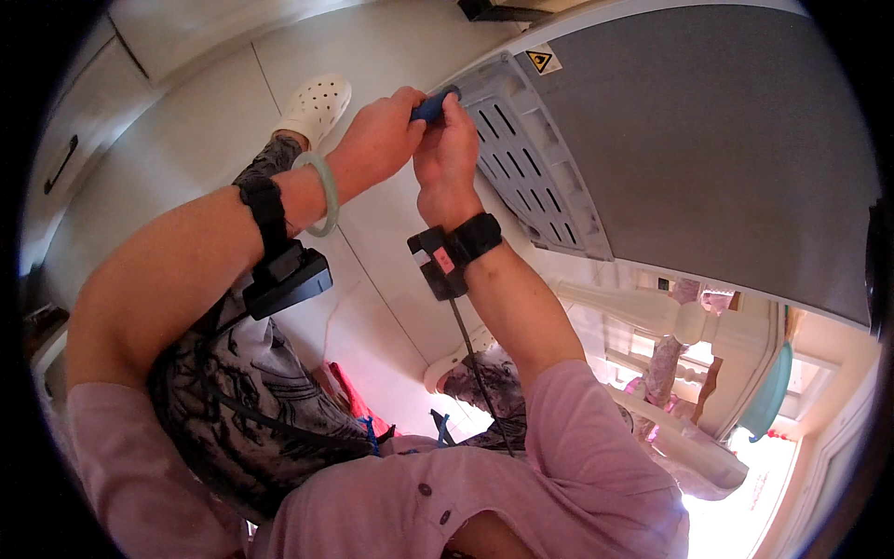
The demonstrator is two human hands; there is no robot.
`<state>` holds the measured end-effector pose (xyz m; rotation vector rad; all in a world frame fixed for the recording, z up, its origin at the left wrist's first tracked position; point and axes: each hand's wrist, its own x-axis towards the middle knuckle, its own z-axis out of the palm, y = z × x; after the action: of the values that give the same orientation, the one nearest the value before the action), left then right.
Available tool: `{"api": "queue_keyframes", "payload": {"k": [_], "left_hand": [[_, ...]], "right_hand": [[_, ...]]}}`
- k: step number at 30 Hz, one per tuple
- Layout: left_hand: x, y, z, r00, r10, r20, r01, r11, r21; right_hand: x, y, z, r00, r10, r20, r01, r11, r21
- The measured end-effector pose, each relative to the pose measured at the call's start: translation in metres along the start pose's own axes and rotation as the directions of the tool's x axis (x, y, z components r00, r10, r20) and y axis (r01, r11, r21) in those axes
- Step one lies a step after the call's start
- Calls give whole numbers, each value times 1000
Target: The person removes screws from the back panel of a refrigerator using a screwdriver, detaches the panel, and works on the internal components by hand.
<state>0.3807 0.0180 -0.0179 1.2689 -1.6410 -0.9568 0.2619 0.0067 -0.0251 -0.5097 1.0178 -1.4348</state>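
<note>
My left hand (pixel 382 135) and my right hand (pixel 447 149) meet at the top middle, both closed around a small dark-blue object (pixel 434 105) with a greyish end. Its kind is hard to make out, as the fingers cover much of it. Just to the right of my right hand is a pale plastic cover with rows of slots (pixel 526 172). It sits along the edge of a large grey appliance panel (pixel 708 140). A green bangle (pixel 321 194) circles my left wrist.
Black straps hold small devices (pixel 287 279) on both wrists, and a cable (pixel 475 363) runs down from the right one. Pale tiled floor (pixel 382 289) lies below. White furniture legs (pixel 652 312) and a teal object (pixel 768 391) stand at the right. Cabinets (pixel 84 140) line the left.
</note>
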Motion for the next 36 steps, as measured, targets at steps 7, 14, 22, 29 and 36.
{"api": "queue_keyframes", "payload": {"k": [7,14,22,29,36], "left_hand": [[4,0,-2,997,-59,57,59,998,4],[2,3,-7,993,-76,89,76,997,7],[3,2,-6,991,-96,89,96,995,5],[4,5,1,997,-75,-18,75,997,-4],[11,9,4,979,-107,-173,124,988,88]], "right_hand": [[2,-3,2,1000,6,20,-6,1000,6],[2,0,0,1000,-6,19,5,1000,20],[2,-1,1,1000,0,15,0,1000,5],[6,-1,0,1000,16,27,-16,1000,-18],[6,-7,12,998,11,58,-7,997,-78]]}}
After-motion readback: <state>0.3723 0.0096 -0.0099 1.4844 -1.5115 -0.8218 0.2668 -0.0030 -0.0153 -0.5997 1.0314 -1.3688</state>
